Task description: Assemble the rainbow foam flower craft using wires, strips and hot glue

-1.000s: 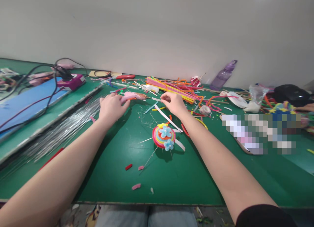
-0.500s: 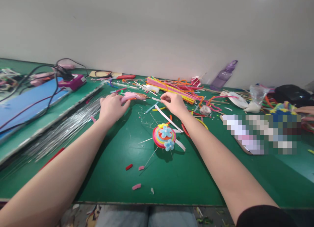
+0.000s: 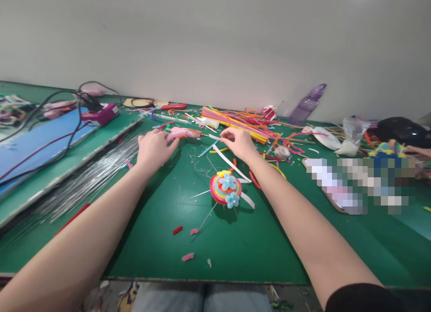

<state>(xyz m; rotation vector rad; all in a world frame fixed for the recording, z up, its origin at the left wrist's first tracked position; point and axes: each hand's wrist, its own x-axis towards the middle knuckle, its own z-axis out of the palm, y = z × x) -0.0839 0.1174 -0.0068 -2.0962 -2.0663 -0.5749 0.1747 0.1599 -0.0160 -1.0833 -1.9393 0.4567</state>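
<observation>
My left hand (image 3: pixel 154 149) is wrapped round the grip of a pink glue gun (image 3: pixel 183 133) that lies low over the green table (image 3: pixel 161 240), its nozzle pointing right. My right hand (image 3: pixel 238 142) pinches the end of a white paper strip (image 3: pixel 229 163) right at the nozzle tip. The strip runs down toward a round rainbow pipe-cleaner disc (image 3: pixel 225 188) with two blue flowers on it, which lies between my forearms.
A bundle of silver wires (image 3: pixel 84 179) lies at the left, beside a blue board (image 3: pixel 30 143) with cables and a pink power box (image 3: pixel 100 113). Coloured pipe cleaners and sticks (image 3: pixel 235 121), a purple bottle (image 3: pixel 307 104), a white plate (image 3: pixel 325 137) and scraps crowd the back right.
</observation>
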